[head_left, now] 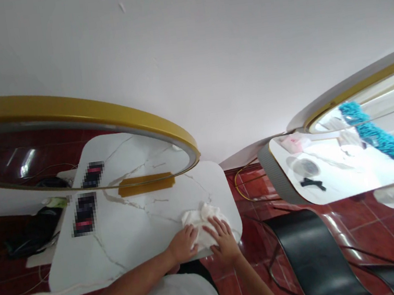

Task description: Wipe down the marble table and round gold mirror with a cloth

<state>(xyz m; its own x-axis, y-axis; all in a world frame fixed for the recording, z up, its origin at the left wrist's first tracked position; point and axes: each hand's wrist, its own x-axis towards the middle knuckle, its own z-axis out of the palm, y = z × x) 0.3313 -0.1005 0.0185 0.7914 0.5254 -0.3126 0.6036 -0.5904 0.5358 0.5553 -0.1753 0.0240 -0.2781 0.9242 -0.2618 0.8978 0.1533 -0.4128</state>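
A crumpled white cloth lies near the right front corner of a white marble-patterned table. My left hand is at the cloth's left edge, fingers bent and closed on it. On the cloth's right side rests my right hand, its fingers spread and stretched out over the fabric. The cloth's underside is hidden.
A gold-framed round mirror stands at the table's back. A blurred-out dark item lies on the left. To the right are a black chair and a second white table with a blue fluffy duster.
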